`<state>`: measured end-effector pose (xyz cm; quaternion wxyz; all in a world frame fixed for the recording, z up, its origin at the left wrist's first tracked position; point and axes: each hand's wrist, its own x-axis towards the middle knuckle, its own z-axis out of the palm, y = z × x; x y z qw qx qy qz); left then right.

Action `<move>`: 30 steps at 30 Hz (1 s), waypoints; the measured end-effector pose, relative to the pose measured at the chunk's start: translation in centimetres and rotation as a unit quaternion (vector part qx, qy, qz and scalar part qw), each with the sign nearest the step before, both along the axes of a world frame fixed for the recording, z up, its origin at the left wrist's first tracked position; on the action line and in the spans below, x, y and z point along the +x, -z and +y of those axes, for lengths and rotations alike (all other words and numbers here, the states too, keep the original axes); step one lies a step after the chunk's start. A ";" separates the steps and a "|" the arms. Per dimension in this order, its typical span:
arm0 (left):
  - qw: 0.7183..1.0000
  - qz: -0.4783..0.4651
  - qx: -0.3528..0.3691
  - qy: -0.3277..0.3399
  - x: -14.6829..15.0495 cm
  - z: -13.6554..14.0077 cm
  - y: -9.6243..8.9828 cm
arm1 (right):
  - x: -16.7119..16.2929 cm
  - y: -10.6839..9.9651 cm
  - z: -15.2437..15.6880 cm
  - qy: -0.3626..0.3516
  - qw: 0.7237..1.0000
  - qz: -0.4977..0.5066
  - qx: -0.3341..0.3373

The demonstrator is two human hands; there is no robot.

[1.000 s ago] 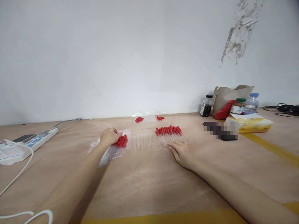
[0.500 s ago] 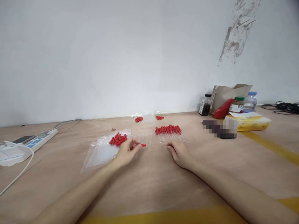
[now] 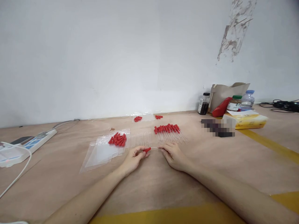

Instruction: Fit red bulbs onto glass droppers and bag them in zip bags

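Left hand (image 3: 134, 158): thumb and fingers grip a red cap (image 3: 147, 150) at the middle of the table (image 3: 140, 193), its end pointing right.
Right hand (image 3: 174, 156): fingertips pinch a thin clear tube (image 3: 154, 148) that reaches left towards the cap.
Cap and tube: they meet, or nearly so, between the hands; whether the tube sits inside is too small to tell.
Slip: the tube could skid off the cap if the two are pushed together out of line.
Snap: the tube looks slender, so sideways pressure from the right hand might crack it.
Loose tubes (image 3: 141, 139): a row just beyond the left hand, close in its way; a stray finger could scatter them.
Red-topped tubes (image 3: 167, 128): fanned on the far side of the right hand; a knock there would likely muddle them.
Cap pile (image 3: 118, 139): on clear plastic bags (image 3: 99, 154), far left of the hands.
Far edge: two small cap clusters (image 3: 137, 119) near the wall (image 3: 116, 62).
Sides: power strip (image 3: 40, 143) left, dark bottle (image 3: 204, 104) and tissue pack (image 3: 249, 119) right, all well apart from the work.
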<state>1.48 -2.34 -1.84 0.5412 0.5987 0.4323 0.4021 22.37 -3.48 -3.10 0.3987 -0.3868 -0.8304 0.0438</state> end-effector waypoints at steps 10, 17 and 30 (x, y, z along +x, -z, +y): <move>0.988 0.074 0.137 0.024 -0.2 -0.2 0.5 | 0.0 0.0 0.0 -0.023 1.000 -0.014 -0.012; 0.950 0.169 0.262 0.032 -0.5 -0.7 0.2 | 0.3 -0.1 0.3 -0.058 0.996 -0.055 -0.047; 0.927 0.233 0.293 0.030 -0.2 -1.3 0.0 | 0.3 -0.4 -0.3 -0.025 0.991 -0.128 0.030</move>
